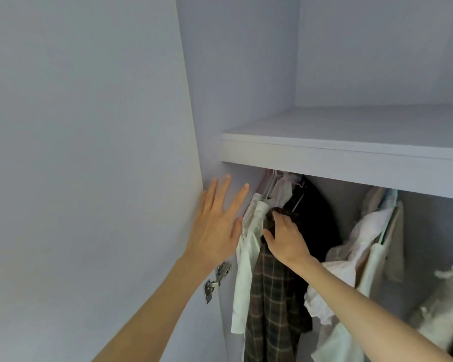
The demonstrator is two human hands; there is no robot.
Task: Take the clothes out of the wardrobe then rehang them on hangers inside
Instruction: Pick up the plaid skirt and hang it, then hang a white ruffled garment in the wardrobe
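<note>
Brown plaid fabric garment (272, 296) hangs at the wardrobe's left end, beside a white shirt (246, 270) | right hand (288, 236) grips its shoulder | left hand (215, 231) flat, fingers spread, holding nothing | advice: lift the hanger hook clear of the rail, don't tug cloth.

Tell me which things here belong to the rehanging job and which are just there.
Job:
plaid garment, gripped at its top by the right hand
white shirt
dark garment
pale clothes hanging further right
hangers
left hand, fingers spread

Just there:
shelf
door hinge
</note>
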